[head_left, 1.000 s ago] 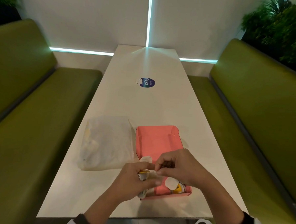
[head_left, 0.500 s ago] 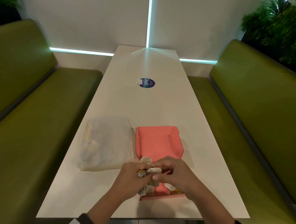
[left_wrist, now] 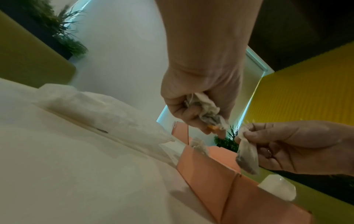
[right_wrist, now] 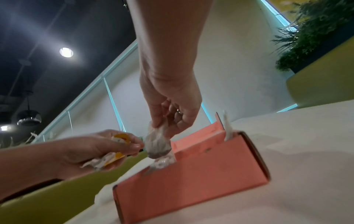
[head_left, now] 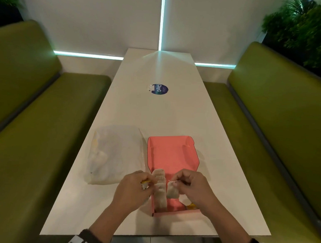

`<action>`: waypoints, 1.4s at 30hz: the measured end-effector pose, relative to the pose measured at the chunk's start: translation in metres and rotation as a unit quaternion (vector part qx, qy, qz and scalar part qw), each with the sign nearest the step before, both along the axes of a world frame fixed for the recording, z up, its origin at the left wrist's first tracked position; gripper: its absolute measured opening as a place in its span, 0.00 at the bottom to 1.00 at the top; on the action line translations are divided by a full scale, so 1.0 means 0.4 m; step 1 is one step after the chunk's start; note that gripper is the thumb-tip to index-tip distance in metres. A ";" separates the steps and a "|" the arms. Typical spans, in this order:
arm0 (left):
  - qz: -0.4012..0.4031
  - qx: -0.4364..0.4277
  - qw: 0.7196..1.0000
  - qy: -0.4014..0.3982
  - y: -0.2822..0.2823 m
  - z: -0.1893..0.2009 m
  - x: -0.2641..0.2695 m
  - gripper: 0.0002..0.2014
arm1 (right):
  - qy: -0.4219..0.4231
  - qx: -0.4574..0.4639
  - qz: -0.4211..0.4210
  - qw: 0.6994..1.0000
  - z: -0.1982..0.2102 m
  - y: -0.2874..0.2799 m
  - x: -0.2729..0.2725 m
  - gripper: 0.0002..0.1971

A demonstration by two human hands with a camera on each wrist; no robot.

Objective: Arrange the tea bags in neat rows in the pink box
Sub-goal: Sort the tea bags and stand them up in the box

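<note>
The open pink box (head_left: 172, 155) lies on the white table (head_left: 156, 112), with a row of tea bags (head_left: 159, 190) standing along its left wall. My left hand (head_left: 145, 183) hovers at the box's near left corner and grips a crumpled bunch of tea bags with yellow tags (right_wrist: 109, 159). My right hand (head_left: 177, 182) is over the box's near right part and pinches the top of a single tea bag (head_left: 171, 191), which hangs down above the box floor. The left wrist view shows the bunch (left_wrist: 206, 109) in my left fist and the hanging bag (left_wrist: 247, 156).
A clear plastic bag (head_left: 113, 154) with a few more tea bags lies left of the box. A round blue sticker (head_left: 160, 89) sits further up the table. Green benches (head_left: 34, 133) run along both sides. A yellow tag (head_left: 191, 205) shows in the box's near right corner.
My hands were together over the box's near end. They have drawn apart, the right one taking a single tea bag away from the bunch in the left.
</note>
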State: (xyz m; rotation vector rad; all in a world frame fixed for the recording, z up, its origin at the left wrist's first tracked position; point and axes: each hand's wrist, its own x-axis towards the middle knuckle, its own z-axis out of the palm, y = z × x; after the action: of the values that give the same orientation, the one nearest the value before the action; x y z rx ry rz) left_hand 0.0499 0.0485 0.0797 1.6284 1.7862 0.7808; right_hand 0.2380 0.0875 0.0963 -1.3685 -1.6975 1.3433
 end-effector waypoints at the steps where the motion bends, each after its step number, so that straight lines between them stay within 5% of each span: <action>1: -0.024 -0.023 0.998 0.050 -0.001 -0.004 0.002 0.04 | -0.014 -0.004 0.014 1.000 -0.009 -0.004 -0.001 0.11; 7: -0.089 -0.079 0.967 0.227 -0.003 -0.017 0.049 0.12 | -0.089 -0.016 0.078 0.993 -0.056 -0.022 0.000 0.13; 14: -0.083 -0.118 0.941 0.305 0.012 -0.014 0.071 0.11 | -0.119 -0.059 0.142 0.981 -0.066 -0.022 0.007 0.09; 20: -0.067 -0.120 0.948 0.286 0.007 -0.020 0.071 0.11 | -0.161 -0.041 0.174 0.971 -0.078 -0.024 0.008 0.08; 24: -0.064 -0.103 0.949 0.293 0.002 -0.026 0.073 0.10 | -0.153 -0.057 0.186 0.969 -0.087 -0.033 0.005 0.16; 26: -0.065 -0.095 0.947 0.299 -0.001 -0.028 0.075 0.10 | -0.155 -0.063 0.192 0.967 -0.088 -0.034 0.001 0.05; 33: -0.059 -0.072 0.953 0.288 -0.006 -0.038 0.072 0.11 | -0.225 -0.021 0.238 0.945 -0.072 -0.031 -0.037 0.08; 42: -0.018 -0.071 0.992 0.103 -0.014 -0.048 0.037 0.07 | -0.208 0.017 0.157 0.965 -0.088 -0.023 -0.055 0.03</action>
State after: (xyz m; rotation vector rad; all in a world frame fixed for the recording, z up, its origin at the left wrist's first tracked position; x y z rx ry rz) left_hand 0.0646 0.0428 0.0605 1.6914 1.8995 0.4713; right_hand 0.2159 0.0784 0.0612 -1.4833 -2.2869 1.2378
